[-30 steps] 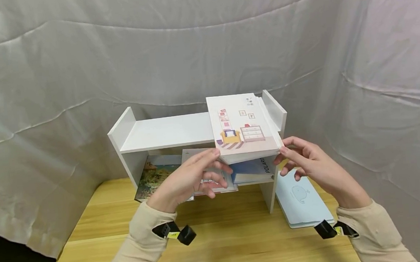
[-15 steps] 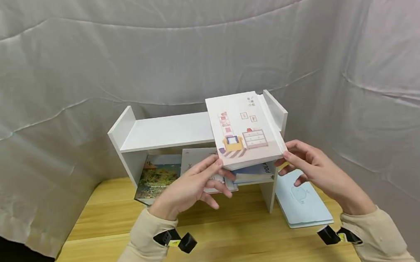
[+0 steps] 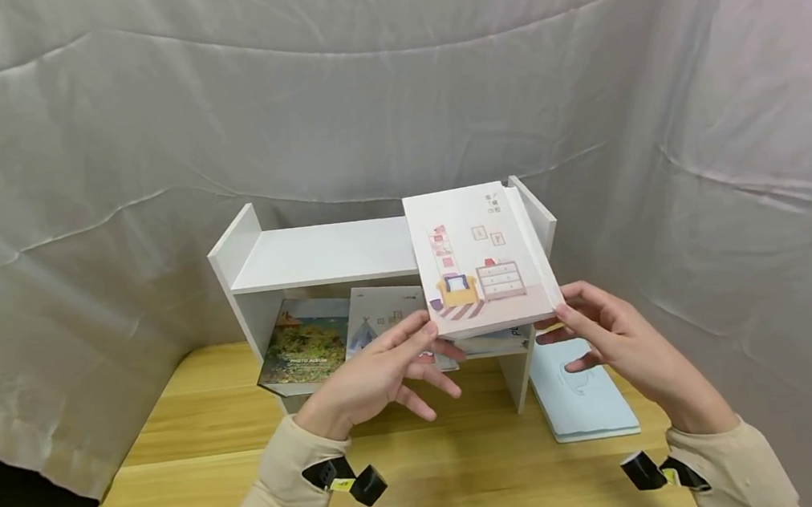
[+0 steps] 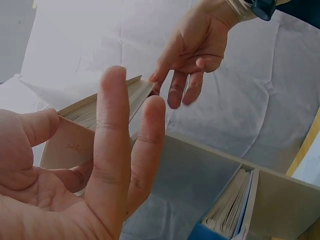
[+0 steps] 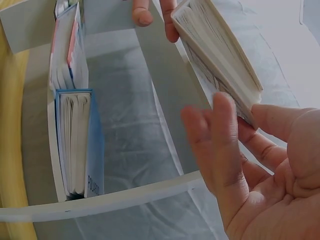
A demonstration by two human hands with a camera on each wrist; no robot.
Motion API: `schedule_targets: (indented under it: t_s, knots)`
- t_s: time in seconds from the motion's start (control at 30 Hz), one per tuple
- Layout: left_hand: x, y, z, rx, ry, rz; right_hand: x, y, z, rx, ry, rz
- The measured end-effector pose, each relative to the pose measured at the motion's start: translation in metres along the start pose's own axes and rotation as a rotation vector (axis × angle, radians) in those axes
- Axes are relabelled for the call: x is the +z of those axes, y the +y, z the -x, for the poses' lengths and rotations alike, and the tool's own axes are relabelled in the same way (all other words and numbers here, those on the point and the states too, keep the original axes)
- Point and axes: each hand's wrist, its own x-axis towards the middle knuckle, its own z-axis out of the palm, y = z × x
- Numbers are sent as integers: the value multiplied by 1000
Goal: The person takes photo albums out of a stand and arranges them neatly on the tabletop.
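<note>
A thick white photo album [image 3: 482, 259], its cover printed with a yellow armchair and a chest of drawers, is tilted above the right part of the white shelf unit [image 3: 326, 252]. My left hand [image 3: 380, 368] pinches its near left corner between thumb and fingers, the other fingers spread. At the near right corner, my right hand [image 3: 619, 335] pinches it the same way. The page edges of the album [image 5: 220, 50] face the hands in the right wrist view. Behind it, part of the upper shelf is hidden.
On the lower shelf lie an album with a landscape cover [image 3: 308, 342], a white album with a tent picture [image 3: 382, 308] and a blue album [image 5: 75, 145]. A pale blue notebook [image 3: 585, 395] lies on the wooden table [image 3: 197, 433], right of the unit. Grey curtain [image 3: 391, 86] hangs behind.
Both hands have drawn the white album toward the person and slightly right, so its near edge sits lower in the head view. Its cover has turned a little. Both grips stay the same.
</note>
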Motion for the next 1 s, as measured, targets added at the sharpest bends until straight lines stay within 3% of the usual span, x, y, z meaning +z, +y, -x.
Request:
schedule_targets:
  t_s: [0.3, 0.63, 1.0]
  knots:
    - [8, -1, 4, 4, 28, -29, -1, 0, 9, -13, 6, 10]
    - [21, -1, 5, 9, 4, -82, -3, 7, 26, -17, 19, 39]
    - [33, -12, 0, -3, -43, -69, -8, 20, 45, -17, 50, 51]
